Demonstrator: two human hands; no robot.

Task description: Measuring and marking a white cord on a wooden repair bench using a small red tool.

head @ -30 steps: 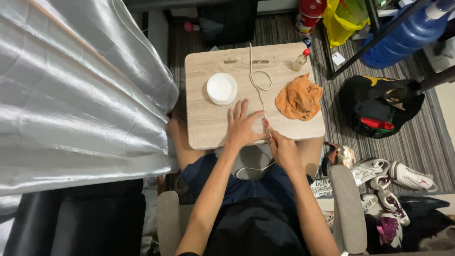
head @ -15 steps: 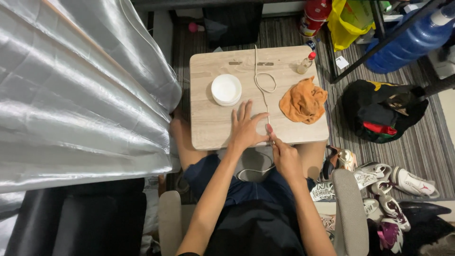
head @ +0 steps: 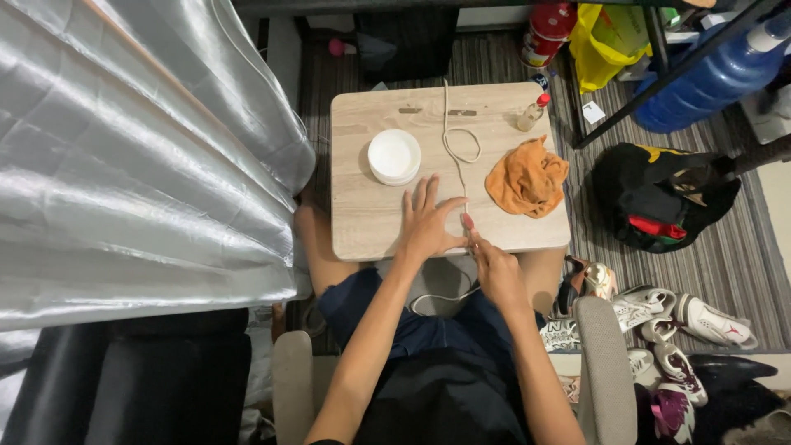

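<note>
My left hand (head: 428, 221) lies flat on the front of a small light-wood table (head: 362, 222), fingers spread, beside a white cord (head: 451, 140). The cord runs from the table's far edge, loops in the middle, passes under my hands and hangs in a loop over my lap. My right hand (head: 494, 268) is at the table's front edge, its fingertips pinched on the cord right next to my left thumb. A small reddish tip (head: 467, 221) shows between the two hands; what it is cannot be made out.
On the table stand a round white bowl (head: 394, 156), a crumpled orange cloth (head: 527, 180) and a small bottle with a red cap (head: 532, 114). A silver curtain (head: 140, 165) hangs left. A black bag (head: 659, 198), shoes (head: 676, 317) and a blue water jug (head: 709, 74) lie right.
Both hands stay at the table's front edge. My right fingertips have closed in a little toward my left thumb. The view has shifted slightly.
</note>
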